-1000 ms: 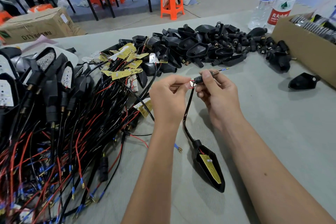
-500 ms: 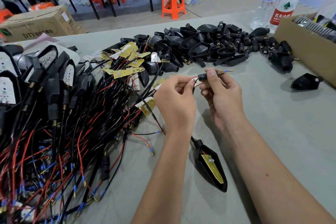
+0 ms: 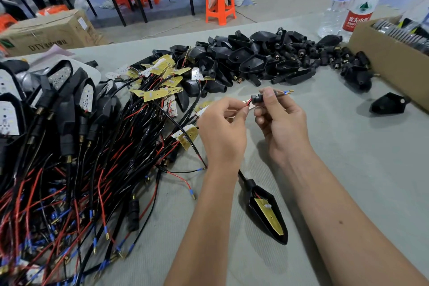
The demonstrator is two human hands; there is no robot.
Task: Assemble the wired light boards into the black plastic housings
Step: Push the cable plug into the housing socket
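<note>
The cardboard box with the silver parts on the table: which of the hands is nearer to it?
The right hand is nearer. The cardboard box sits at the table's far right edge, up and to the right of that hand. The left hand is further away, on the other side of the right hand.

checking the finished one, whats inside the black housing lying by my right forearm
Inside the black housing lies a yellow light board with a small white part on it, red wire showing at the stem end. The board covers whatever is beneath it.

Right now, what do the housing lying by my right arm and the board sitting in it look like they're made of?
Housing: apparently moulded plastic, black with a dull sheen along its rim. Board: looks like thin circuit-board laminate, matte mustard yellow and flat, with a small white component on it; the exact material is unclear.
</note>
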